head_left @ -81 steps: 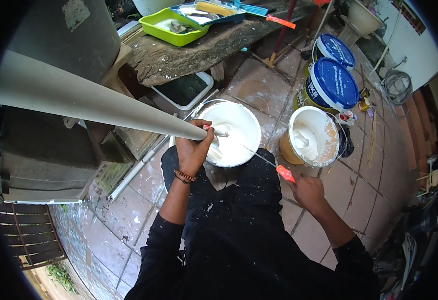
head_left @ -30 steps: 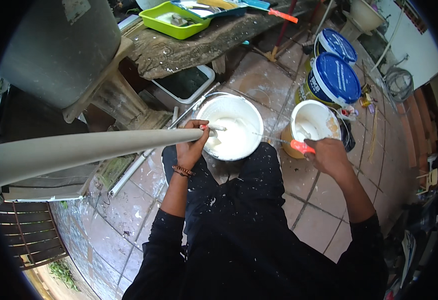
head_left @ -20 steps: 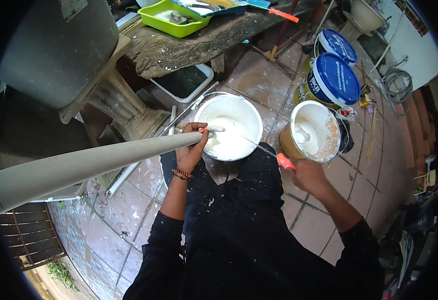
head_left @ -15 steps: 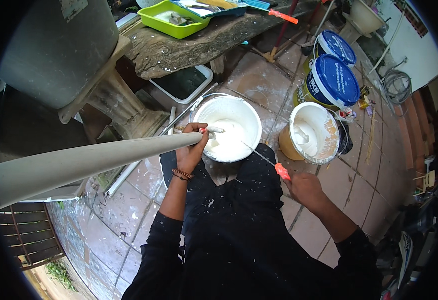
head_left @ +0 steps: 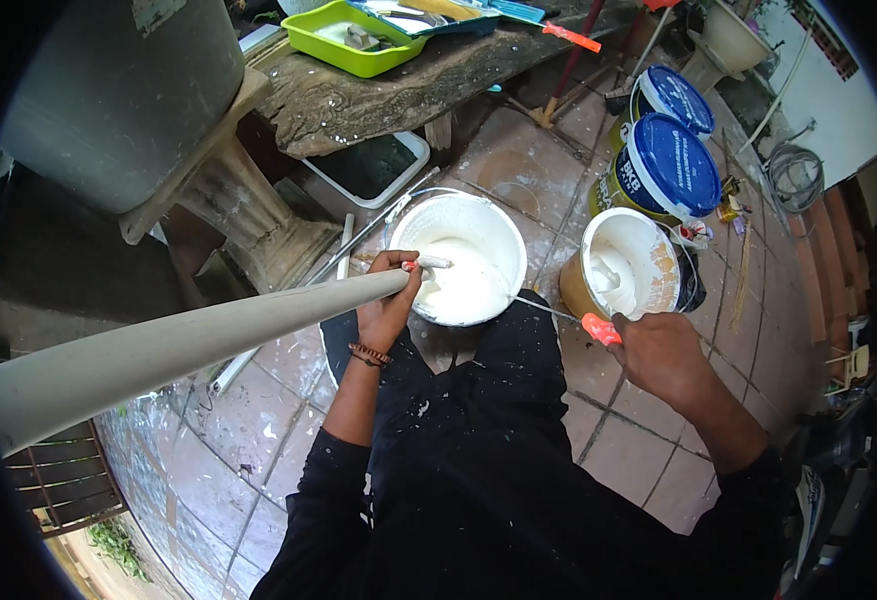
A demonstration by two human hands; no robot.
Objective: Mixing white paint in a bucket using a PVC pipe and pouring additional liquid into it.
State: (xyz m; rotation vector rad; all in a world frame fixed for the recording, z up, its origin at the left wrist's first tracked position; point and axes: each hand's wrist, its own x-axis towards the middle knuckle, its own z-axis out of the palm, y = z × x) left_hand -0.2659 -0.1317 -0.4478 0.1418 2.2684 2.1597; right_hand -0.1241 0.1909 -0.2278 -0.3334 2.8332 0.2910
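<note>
Long pale pole (head_left: 189, 345) slanting in from left, tip at rim of white paint bucket (head_left: 464, 255) on tiled floor (head_left: 269, 400). Smaller open tub (head_left: 631, 262) just rt of it. Left hand (head_left: 387, 305) wrapped round pole end. Right hand (head_left: 659, 350) closed on orange-handled tool (head_left: 599, 328), blade toward bucket.

You stand in a tiled outdoor work yard given over to painting, marked by open paint buckets (head_left: 467, 262), blue-lidded tubs (head_left: 665, 166), a green roller tray (head_left: 354, 32) on a rough wooden bench (head_left: 409, 85), and paint-spattered floor tiles (head_left: 249, 440).
</note>
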